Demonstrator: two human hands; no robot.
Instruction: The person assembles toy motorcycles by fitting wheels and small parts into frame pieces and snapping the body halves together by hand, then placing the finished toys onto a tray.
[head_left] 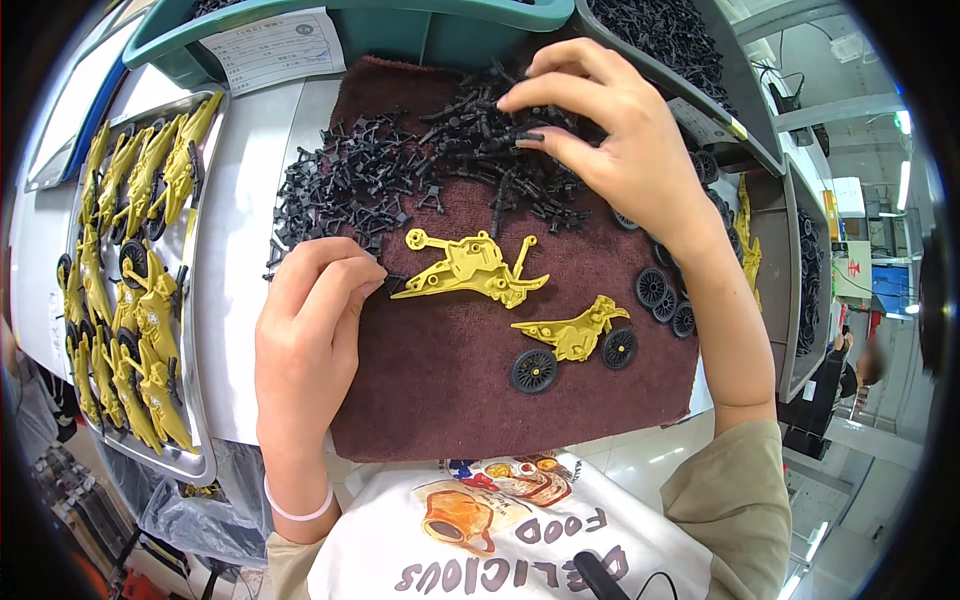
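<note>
My left hand [312,335] is closed, its thumb and forefinger pinching a small black plastic part [397,284] at the left edge of the brown cloth. Right beside that part lies a yellow plastic motorcycle body half [470,268], its hollow inner side up. Over the heap of black rod-like parts [478,130] my right hand [615,130] reaches with thumb and forefinger apart; a short black piece touches the thumb tip. Nearer to me on the cloth is another yellow motorcycle body [572,335] with two black spoked wheels [534,370].
A brown towel [520,425] covers the table. Small black forked parts [345,175] are heaped on its left. At far left stands a metal tray [208,400] of yellow motorcycles. A teal bin [440,35] and a grey bin [745,135] border the back; loose wheels [652,288] lie right.
</note>
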